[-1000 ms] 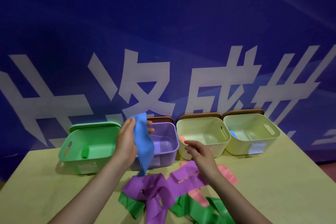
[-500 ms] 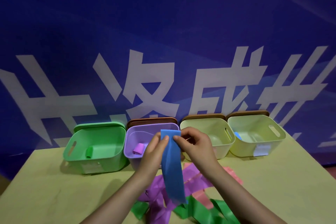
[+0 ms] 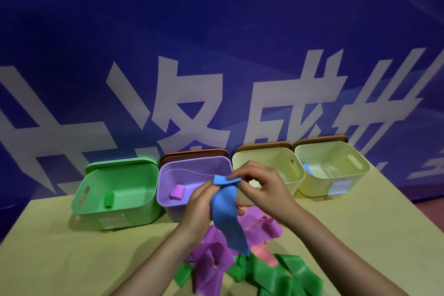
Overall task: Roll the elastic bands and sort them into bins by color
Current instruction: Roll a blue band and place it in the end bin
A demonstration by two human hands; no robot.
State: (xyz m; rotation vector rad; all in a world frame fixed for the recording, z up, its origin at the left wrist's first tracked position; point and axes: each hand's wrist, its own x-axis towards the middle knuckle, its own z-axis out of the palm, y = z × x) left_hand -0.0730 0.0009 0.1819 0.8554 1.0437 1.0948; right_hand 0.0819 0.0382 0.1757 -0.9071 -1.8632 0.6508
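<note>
A: Where's the blue elastic band [image 3: 227, 211]?

B: Held above the pale yellow tabletop [image 3: 72, 255], in front of the purple plastic bin [image 3: 168, 202]; the left hand [image 3: 204, 202] grips it with curled fingers just below the top; the right hand [image 3: 259, 185] pinches its folded top edge; the rest hangs down over the loose pile.

A: And the pile?

B: Purple band [image 3: 211, 259], pink band [image 3: 264, 255] and green band [image 3: 283, 276] tangled on the tabletop.

A: The bins?

B: Green plastic bin [image 3: 96, 211] holds a green roll [image 3: 108, 200]; the purple one a purple roll [image 3: 177, 192]; two cream bins to the right, the near cream bin [image 3: 264, 156] and the far cream bin [image 3: 336, 187]; something blue shows in the far one.
</note>
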